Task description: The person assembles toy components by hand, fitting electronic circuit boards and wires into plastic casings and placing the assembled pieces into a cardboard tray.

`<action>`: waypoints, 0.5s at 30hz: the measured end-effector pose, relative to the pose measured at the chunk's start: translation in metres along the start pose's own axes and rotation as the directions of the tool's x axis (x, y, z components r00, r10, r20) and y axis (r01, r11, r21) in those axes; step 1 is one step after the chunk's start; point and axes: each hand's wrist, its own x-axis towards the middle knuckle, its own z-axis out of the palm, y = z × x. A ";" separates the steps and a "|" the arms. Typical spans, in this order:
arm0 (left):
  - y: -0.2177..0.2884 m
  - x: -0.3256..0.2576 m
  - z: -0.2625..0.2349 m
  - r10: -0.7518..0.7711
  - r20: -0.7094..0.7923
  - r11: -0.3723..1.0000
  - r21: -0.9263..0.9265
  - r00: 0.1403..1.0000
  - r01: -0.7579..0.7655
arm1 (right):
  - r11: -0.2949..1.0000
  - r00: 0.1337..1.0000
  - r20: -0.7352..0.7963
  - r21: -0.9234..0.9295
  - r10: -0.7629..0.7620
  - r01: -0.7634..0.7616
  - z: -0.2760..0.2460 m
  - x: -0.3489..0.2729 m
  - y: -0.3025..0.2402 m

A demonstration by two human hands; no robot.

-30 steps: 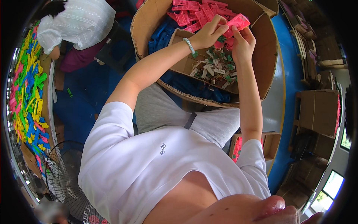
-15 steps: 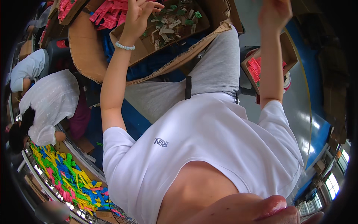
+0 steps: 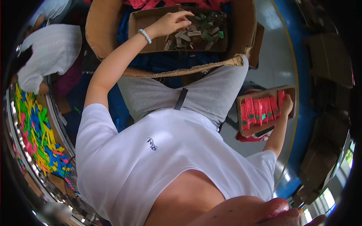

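My left hand hovers over a shallow cardboard tray holding a jumble of small white parts and green pieces. Its fingers reach out to the right, thumb and forefinger apart, with nothing visible between them. At the right, my right hand grips a pink plastic part at the end of a row in a small cardboard box. Several like pink plastic parts stand side by side there, with green bits at their lower ends.
A large open carton surrounds the tray, with more pink parts at its far side. On the left, a conveyor-like bench carries a heap of multicoloured plastic parts, near a person in white. Stacked brown cartons line the far right.
My right hand has come down from the top into the right box and holds a pink part. My left hand has shifted right over the tray. The whole view has turned somewhat.
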 end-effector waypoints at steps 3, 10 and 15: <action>-0.012 0.020 0.002 0.042 -0.064 0.977 0.211 0.997 -0.027 | 0.999 0.996 0.075 0.032 -0.039 0.037 0.008 -0.015 0.051; -0.046 0.065 -0.055 -0.109 -0.244 0.925 0.331 0.963 0.189 | 0.996 0.969 0.242 0.077 -0.057 0.040 0.004 -0.010 0.045; -0.112 0.158 -0.095 0.056 -0.267 0.775 0.619 0.962 0.126 | 0.995 0.967 0.232 0.029 -0.101 0.097 -0.004 -0.004 0.022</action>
